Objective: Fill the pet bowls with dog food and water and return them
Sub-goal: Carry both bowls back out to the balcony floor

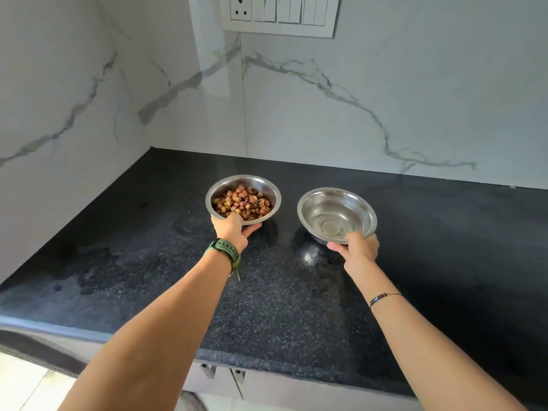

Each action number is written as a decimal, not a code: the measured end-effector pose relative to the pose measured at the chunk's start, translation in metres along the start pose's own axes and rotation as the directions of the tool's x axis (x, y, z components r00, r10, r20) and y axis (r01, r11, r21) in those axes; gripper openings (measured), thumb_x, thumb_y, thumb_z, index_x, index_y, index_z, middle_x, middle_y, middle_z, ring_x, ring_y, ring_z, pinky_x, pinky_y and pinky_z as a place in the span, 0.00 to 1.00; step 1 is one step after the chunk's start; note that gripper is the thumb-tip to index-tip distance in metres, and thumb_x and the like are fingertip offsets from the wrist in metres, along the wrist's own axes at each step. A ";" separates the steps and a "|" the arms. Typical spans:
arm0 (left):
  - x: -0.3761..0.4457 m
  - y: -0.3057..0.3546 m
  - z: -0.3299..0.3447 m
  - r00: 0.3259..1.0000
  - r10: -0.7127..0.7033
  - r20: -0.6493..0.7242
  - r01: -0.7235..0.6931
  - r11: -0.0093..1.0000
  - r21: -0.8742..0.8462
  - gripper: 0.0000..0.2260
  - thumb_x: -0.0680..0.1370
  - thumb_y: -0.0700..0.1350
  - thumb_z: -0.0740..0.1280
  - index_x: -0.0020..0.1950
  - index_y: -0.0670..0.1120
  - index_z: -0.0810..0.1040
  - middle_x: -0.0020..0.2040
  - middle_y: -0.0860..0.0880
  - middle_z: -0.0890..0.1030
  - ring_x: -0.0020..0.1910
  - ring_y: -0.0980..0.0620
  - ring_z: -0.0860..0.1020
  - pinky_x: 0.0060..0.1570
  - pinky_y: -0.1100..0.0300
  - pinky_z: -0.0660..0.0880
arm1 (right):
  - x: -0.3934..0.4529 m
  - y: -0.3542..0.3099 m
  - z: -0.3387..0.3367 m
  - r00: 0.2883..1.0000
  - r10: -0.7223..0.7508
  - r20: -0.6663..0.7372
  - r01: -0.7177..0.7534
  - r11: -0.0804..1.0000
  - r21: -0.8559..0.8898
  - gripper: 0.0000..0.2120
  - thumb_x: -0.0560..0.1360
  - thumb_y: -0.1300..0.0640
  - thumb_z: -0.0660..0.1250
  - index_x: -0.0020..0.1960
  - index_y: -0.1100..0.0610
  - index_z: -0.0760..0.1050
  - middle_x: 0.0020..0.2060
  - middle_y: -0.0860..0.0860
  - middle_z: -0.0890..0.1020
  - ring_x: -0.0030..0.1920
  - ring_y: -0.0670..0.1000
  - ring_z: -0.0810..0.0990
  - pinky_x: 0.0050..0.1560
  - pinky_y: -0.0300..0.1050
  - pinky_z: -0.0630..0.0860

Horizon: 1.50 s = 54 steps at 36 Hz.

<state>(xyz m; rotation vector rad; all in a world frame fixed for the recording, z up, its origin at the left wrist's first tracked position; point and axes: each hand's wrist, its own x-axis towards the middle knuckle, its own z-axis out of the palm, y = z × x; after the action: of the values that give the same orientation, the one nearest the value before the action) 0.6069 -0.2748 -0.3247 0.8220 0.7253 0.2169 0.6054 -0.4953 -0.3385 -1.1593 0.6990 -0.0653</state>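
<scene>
Bowls, 2 of them, round and of polished steel, sit well apart from each other toward the back of a black speckled granite counter [267,307]; the head view looks down on both from above the person's outstretched forearms. On the left, the food bowl [275,194] is heaped with small brown and reddish kibble [241,202], chunky and roughly cubic; the left hand [231,231] grips its near rim, thumb over the lip and fingers curled beneath the wall. A green strap watch [226,251] wraps that wrist. On the right, the second bowl [336,213] shows a shiny, ringed bottom, tilted slightly toward the camera; whether it holds water I cannot tell; the right hand [357,247] pinches its near rim, fingers under the edge. A thin beaded bracelet [382,297] circles the right wrist. Behind rise glossy white marble-look wall panels [326,114] with grey veins, meeting in a corner; a white switch plate [280,14] with 1 socket is mounted at the top. Metal cabinet handles [209,369] show below the counter's front edge.
</scene>
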 end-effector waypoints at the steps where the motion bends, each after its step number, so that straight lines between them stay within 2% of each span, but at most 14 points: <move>1: -0.001 0.000 -0.001 1.000 0.001 0.003 -0.001 1.000 -0.013 0.28 0.76 0.28 0.55 0.72 0.49 0.61 0.71 0.41 0.64 0.67 0.35 0.66 0.46 0.43 0.79 | 0.001 -0.001 0.000 1.000 0.001 0.002 -0.001 1.000 0.005 0.30 0.71 0.74 0.58 0.70 0.57 0.66 0.61 0.58 0.75 0.27 0.57 0.82 0.26 0.40 0.79; 6: -0.011 0.004 -0.013 0.999 0.018 -0.035 -0.020 0.998 -0.059 0.27 0.76 0.29 0.56 0.72 0.50 0.62 0.70 0.42 0.65 0.66 0.35 0.68 0.39 0.47 0.80 | 0.002 -0.006 0.000 0.999 0.001 0.052 -0.001 1.000 0.006 0.30 0.70 0.76 0.57 0.70 0.57 0.65 0.59 0.56 0.73 0.24 0.54 0.82 0.25 0.40 0.79; 10: -0.025 0.013 -0.035 0.997 0.053 -0.051 -0.058 0.994 -0.094 0.26 0.77 0.30 0.57 0.71 0.50 0.62 0.68 0.43 0.66 0.65 0.37 0.69 0.38 0.48 0.80 | -0.001 -0.007 -0.002 0.990 0.021 0.139 -0.021 1.000 0.000 0.31 0.69 0.76 0.57 0.69 0.58 0.66 0.59 0.57 0.74 0.39 0.59 0.82 0.27 0.41 0.80; 15: -0.052 0.035 -0.076 0.984 0.158 -0.083 -0.168 0.977 -0.132 0.23 0.77 0.30 0.57 0.67 0.51 0.64 0.61 0.46 0.67 0.61 0.40 0.70 0.33 0.52 0.80 | -0.018 -0.007 0.005 0.972 0.003 0.234 0.008 0.999 -0.047 0.27 0.69 0.75 0.58 0.66 0.59 0.68 0.57 0.57 0.74 0.44 0.60 0.81 0.26 0.39 0.79; 19: -0.082 0.050 -0.122 0.958 0.242 -0.156 -0.257 0.963 -0.084 0.23 0.78 0.33 0.59 0.69 0.53 0.64 0.60 0.48 0.69 0.54 0.45 0.73 0.34 0.51 0.82 | -0.044 -0.003 0.014 0.943 0.001 0.334 0.028 0.996 -0.084 0.22 0.69 0.76 0.60 0.57 0.57 0.69 0.50 0.54 0.76 0.41 0.58 0.82 0.26 0.39 0.78; 21: -0.099 0.055 -0.149 0.943 0.253 -0.214 -0.277 0.957 -0.090 0.22 0.78 0.34 0.60 0.68 0.53 0.64 0.59 0.48 0.70 0.51 0.47 0.74 0.35 0.52 0.83 | -0.061 0.001 0.019 0.922 0.006 0.387 0.035 0.994 -0.100 0.21 0.69 0.76 0.60 0.56 0.57 0.69 0.48 0.53 0.77 0.40 0.56 0.81 0.26 0.39 0.79; 25: -0.141 0.061 -0.207 0.910 0.308 -0.279 -0.348 0.932 -0.106 0.21 0.78 0.32 0.58 0.63 0.54 0.66 0.61 0.47 0.70 0.58 0.42 0.74 0.31 0.55 0.81 | -0.104 0.011 0.029 0.877 0.044 0.479 0.030 0.989 -0.145 0.20 0.70 0.74 0.61 0.58 0.58 0.69 0.47 0.53 0.77 0.40 0.58 0.81 0.25 0.37 0.77; 29: -0.186 0.062 -0.267 0.875 0.340 -0.344 -0.396 0.913 -0.103 0.23 0.77 0.31 0.58 0.67 0.51 0.66 0.63 0.43 0.72 0.57 0.40 0.77 0.31 0.58 0.80 | -0.152 0.027 0.039 0.809 0.090 0.581 0.036 0.979 -0.201 0.21 0.71 0.73 0.60 0.63 0.61 0.69 0.52 0.58 0.76 0.37 0.59 0.80 0.25 0.36 0.77; 32: -0.221 0.061 -0.308 0.833 0.368 -0.412 -0.445 0.890 -0.104 0.23 0.77 0.30 0.56 0.69 0.49 0.65 0.62 0.42 0.73 0.53 0.41 0.79 0.31 0.58 0.81 | -0.185 0.044 0.047 0.738 0.129 0.662 0.049 0.969 -0.244 0.19 0.72 0.72 0.58 0.61 0.62 0.69 0.51 0.58 0.77 0.38 0.59 0.80 0.25 0.36 0.77; 35: -0.255 0.058 -0.346 0.780 0.410 -0.473 -0.508 0.856 -0.095 0.25 0.76 0.29 0.55 0.69 0.49 0.65 0.60 0.42 0.73 0.54 0.39 0.78 0.33 0.56 0.82 | -0.216 0.065 0.056 0.674 0.183 0.715 0.051 0.955 -0.293 0.22 0.71 0.72 0.58 0.64 0.63 0.69 0.52 0.59 0.77 0.38 0.58 0.80 0.27 0.37 0.78; 39: -0.295 0.055 -0.391 0.691 0.432 -0.580 -0.566 0.822 -0.061 0.26 0.74 0.28 0.54 0.69 0.49 0.64 0.59 0.43 0.72 0.52 0.40 0.77 0.32 0.55 0.81 | -0.257 0.100 0.070 0.613 0.248 0.750 0.034 0.940 -0.339 0.24 0.69 0.73 0.58 0.64 0.64 0.69 0.46 0.56 0.77 0.38 0.56 0.80 0.27 0.39 0.79; 47: -0.346 0.046 -0.479 0.541 0.372 -0.754 -0.626 0.777 -0.066 0.28 0.73 0.27 0.55 0.70 0.49 0.64 0.58 0.44 0.71 0.54 0.39 0.75 0.30 0.55 0.80 | -0.337 0.175 0.101 0.500 0.358 0.788 0.078 0.888 -0.453 0.23 0.68 0.74 0.57 0.62 0.63 0.70 0.42 0.57 0.77 0.35 0.56 0.78 0.24 0.40 0.78; 51: -0.352 0.047 -0.517 0.462 0.317 -0.828 -0.658 0.748 -0.081 0.26 0.73 0.27 0.55 0.65 0.51 0.66 0.54 0.46 0.72 0.51 0.41 0.75 0.29 0.55 0.80 | -0.368 0.214 0.123 0.446 0.422 0.789 0.123 0.844 -0.522 0.21 0.68 0.74 0.57 0.60 0.65 0.70 0.47 0.61 0.76 0.35 0.59 0.77 0.22 0.40 0.77; 54: -0.351 0.054 -0.542 0.397 0.287 -0.872 -0.676 0.734 -0.067 0.25 0.73 0.27 0.55 0.61 0.51 0.67 0.51 0.47 0.73 0.49 0.41 0.75 0.27 0.55 0.79 | -0.391 0.243 0.144 0.407 0.470 0.783 0.136 0.817 -0.560 0.16 0.68 0.75 0.57 0.53 0.64 0.69 0.42 0.59 0.76 0.34 0.60 0.76 0.21 0.39 0.76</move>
<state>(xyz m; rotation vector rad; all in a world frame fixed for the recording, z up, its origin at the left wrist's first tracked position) -0.0084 -0.0736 -0.3578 0.4474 1.2432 1.3754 0.3016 -0.1212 -0.3311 -1.4288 -0.2180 0.9963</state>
